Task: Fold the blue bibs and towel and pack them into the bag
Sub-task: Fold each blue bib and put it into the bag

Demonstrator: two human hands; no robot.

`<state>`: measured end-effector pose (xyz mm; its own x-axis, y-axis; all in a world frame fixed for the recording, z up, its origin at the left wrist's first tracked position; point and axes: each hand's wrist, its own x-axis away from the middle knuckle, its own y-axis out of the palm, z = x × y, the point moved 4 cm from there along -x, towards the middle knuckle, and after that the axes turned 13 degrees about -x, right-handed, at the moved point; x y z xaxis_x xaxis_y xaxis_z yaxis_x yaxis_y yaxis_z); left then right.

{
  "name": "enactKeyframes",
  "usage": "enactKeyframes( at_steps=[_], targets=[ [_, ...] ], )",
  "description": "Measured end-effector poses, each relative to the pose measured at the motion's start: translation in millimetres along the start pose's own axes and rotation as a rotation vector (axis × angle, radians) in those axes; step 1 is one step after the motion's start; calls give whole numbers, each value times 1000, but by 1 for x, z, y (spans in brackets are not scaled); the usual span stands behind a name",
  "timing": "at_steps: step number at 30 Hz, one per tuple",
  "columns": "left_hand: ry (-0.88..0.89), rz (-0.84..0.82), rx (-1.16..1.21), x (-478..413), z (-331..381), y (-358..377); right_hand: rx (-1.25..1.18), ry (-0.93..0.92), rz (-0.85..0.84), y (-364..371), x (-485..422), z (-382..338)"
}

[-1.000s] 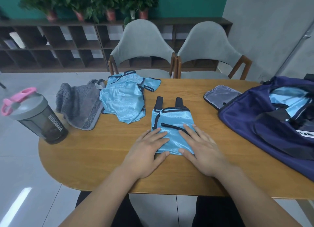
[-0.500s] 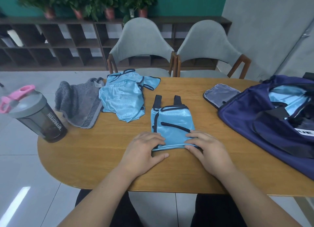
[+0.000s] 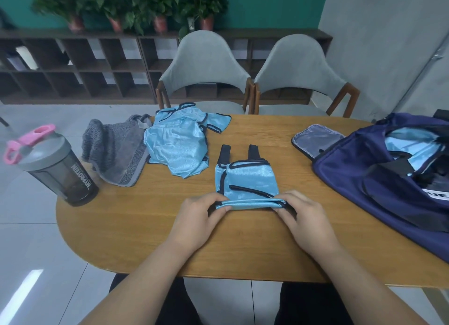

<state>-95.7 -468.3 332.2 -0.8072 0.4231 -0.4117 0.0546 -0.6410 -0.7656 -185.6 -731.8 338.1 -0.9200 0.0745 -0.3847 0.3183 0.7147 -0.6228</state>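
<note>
Folded bib (image 3: 246, 182) mid-table (image 3: 136, 239), towel (image 3: 114, 152) far left, bag (image 3: 364, 179) right.

Both hands grip the near edge of a folded blue bib (image 3: 246, 182) on the wooden surface (image 3: 136, 227), the left hand (image 3: 198, 219) pinching its left corner and the right hand (image 3: 303, 221) its right corner, with that edge lifted slightly. Farther back lie a crumpled second blue bib (image 3: 177, 142) and, touching its left side, a grey towel (image 3: 114, 152), while a dark shaker bottle (image 3: 58, 169) with a pink-looped lid stands at the left end. An open navy bag (image 3: 359, 186) sits at the right with blue cloth showing inside, and two grey chairs (image 3: 206, 69) stand behind.
</note>
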Motion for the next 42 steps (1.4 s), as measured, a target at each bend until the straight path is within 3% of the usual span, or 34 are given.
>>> enactKeyframes(
  at_steps=[4,8,11,17,24,31,42],
  targets=[
    [-48,42,98,2,0,-2,-70,12,59,-6,4,-7],
    [-181,44,241,7,2,-1,-413,240,156,-5,5,-3],
    [-293,47,346,-2,11,-4,-487,341,139,-2,-4,-1],
    [-390,35,367,-41,11,-4,-408,469,123,0,-43,6],
    [-502,-40,133,-74,-8,11,-200,537,116,10,-82,10],
    [-452,-79,89,-66,-5,17,-152,486,24,22,-72,10],
    [-464,-139,-21,-70,1,17,-58,452,87,27,-70,2]
  ],
)
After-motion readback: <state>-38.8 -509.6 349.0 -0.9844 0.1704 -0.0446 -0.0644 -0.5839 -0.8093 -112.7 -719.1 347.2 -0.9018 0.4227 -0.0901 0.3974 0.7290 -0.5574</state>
